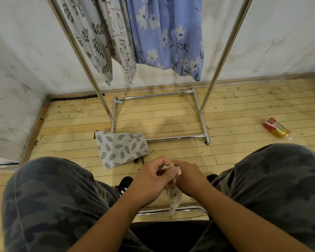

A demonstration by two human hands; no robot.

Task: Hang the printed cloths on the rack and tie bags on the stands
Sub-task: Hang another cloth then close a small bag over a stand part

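Between my knees, my left hand (151, 180) and my right hand (189, 177) meet and both grip a small pale printed bag (175, 199); its lower end hangs down to a chrome stand bar (185, 209). A leaf-print drawstring bag (120, 148) lies flat on the floor beside the rack's base. On the chrome rack (201, 113) hang three printed cloths: a grey leaf-print cloth (91, 39), a white animal-print cloth (121, 42) and a blue floral cloth (168, 33).
The wooden floor meets stained white walls (271, 39) behind the rack and at the left. A red and yellow packet (275, 127) lies on the floor at the right. My knees in camouflage trousers (53, 199) fill both lower sides. A black shoe (124, 184) shows below.
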